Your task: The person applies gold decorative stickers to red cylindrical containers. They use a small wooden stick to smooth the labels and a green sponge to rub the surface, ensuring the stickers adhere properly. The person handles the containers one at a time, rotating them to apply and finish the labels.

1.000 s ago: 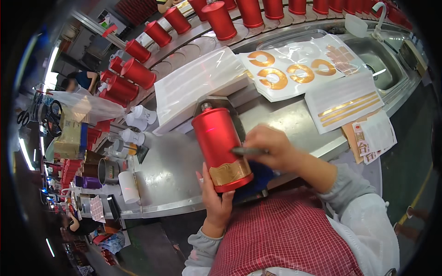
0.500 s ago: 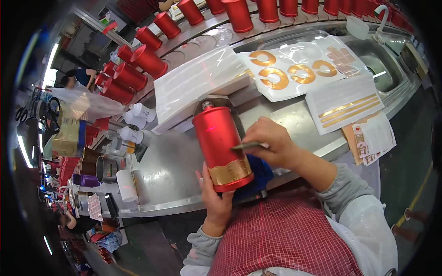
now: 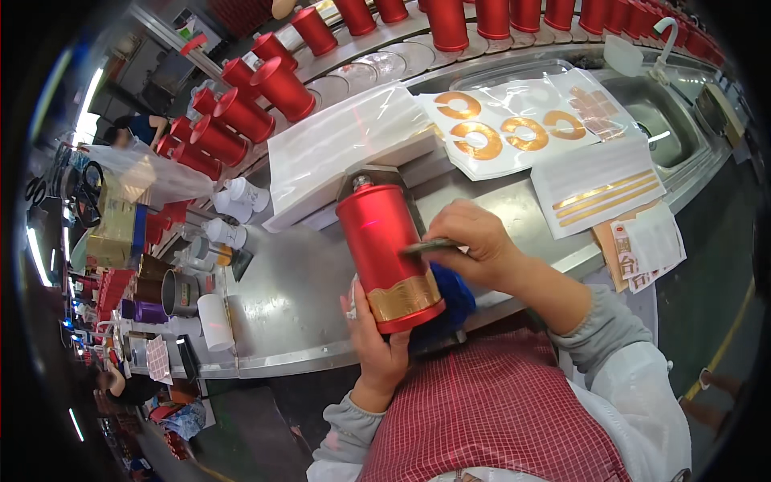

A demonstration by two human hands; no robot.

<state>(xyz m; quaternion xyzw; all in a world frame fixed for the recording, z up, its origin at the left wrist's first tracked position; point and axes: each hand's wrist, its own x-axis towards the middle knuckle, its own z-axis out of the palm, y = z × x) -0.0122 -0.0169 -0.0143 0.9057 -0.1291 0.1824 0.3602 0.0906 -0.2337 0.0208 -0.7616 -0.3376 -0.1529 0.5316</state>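
Note:
A glossy red bottle (image 3: 377, 233) with a gold wave-patterned band (image 3: 401, 299) near its base lies tilted before me, its metal neck pointing away. My left hand (image 3: 379, 345) supports the lower left side of the bottle, fingers curled partly behind it. In my right hand (image 3: 474, 241) is a thin dark flat tool (image 3: 434, 245), pinched between thumb and fingers; its tip reaches the bottle's right side above the band. Whether it touches the surface is hard to tell. Blue material (image 3: 451, 299) shows under the bottle.
Red bottles (image 3: 245, 114) line the curved conveyor (image 3: 377, 68) at the back. A white box (image 3: 345, 140), a sheet of gold ring stickers (image 3: 526, 132) and a sheet of gold strips (image 3: 602, 197) lie beyond the bottle. A sink (image 3: 654, 120) sits far right, a paper roll (image 3: 215, 321) left.
The red bottles on the conveyor have shifted to the right. My right hand and its tool have moved slightly up along the held bottle, which stays nearly in place.

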